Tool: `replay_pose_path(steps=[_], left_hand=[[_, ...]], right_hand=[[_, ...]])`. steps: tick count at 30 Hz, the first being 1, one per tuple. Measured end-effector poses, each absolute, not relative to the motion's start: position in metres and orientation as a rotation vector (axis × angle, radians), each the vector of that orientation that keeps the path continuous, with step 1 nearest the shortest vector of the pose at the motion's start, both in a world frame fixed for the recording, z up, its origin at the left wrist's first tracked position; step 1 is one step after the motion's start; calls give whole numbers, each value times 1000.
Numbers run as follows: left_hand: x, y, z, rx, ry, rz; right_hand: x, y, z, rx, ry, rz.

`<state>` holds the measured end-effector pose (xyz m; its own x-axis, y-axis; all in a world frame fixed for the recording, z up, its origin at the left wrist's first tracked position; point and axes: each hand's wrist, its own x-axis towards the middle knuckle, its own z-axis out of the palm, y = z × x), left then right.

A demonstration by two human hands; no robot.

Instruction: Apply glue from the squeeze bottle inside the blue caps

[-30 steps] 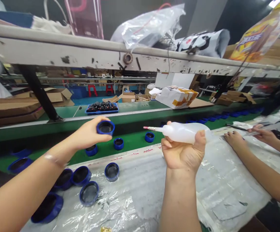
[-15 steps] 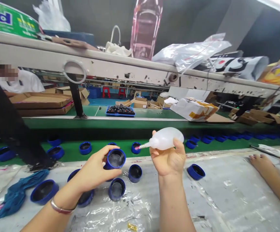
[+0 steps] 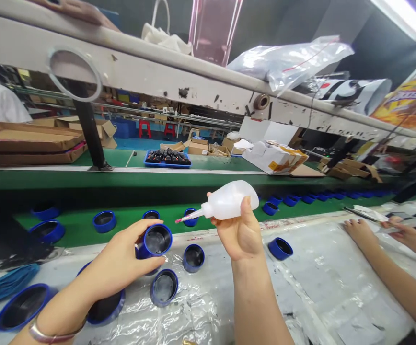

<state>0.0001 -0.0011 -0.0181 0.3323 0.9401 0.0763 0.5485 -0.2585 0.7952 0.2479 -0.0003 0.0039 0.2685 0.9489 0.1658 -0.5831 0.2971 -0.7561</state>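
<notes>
Squeeze bottle (image 3: 229, 201) shifted left, right hand (image 3: 238, 232) gripping; left hand (image 3: 116, 254) grasps blue cap (image 3: 155, 241); five caps (image 3: 193, 258) on sheet (image 3: 323, 292).

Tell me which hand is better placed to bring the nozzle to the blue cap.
Right hand, probably: it grips the plastic squeeze bottle, nozzle aimed toward the blue cap in the left hand.

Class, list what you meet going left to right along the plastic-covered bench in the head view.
Blue cap, left hand, blue cap, right hand, blue cap, co-worker's hand.
</notes>
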Motion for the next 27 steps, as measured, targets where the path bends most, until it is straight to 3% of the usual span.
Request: replay_pose_path(steps=[16,27], left_hand=[[-4,0,-13,1970,1372,768],[-2,0,-15,1908,1320,762]], right_hand=[[255,-7,4,-946,-840,825],[247,-21,14,-767,-965,758]])
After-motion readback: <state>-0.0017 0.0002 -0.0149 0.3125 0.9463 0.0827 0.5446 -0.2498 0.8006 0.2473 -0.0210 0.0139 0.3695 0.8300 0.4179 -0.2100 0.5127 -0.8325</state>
